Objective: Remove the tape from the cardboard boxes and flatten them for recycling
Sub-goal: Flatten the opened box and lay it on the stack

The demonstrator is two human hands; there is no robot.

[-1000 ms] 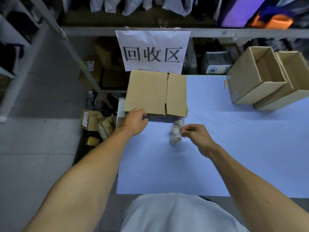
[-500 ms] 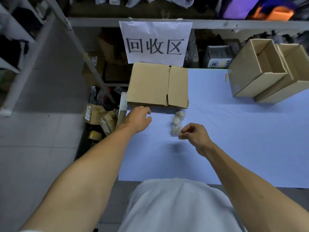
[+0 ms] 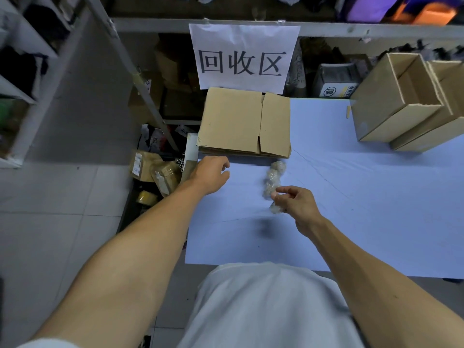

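The worktop (image 3: 351, 202) is pale blue. On it, the flattened boxes (image 3: 241, 121) and open boxes (image 3: 391, 101) are plain tan. Behind the flattened boxes hangs a white sign (image 3: 243, 56) with black characters. The crumpled tape (image 3: 273, 182) is clear, greyish. The floor (image 3: 50, 197) has grey tiles.

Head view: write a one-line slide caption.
Right hand pinches a wad of peeled tape beside flattened boxes; left hand hovers open.
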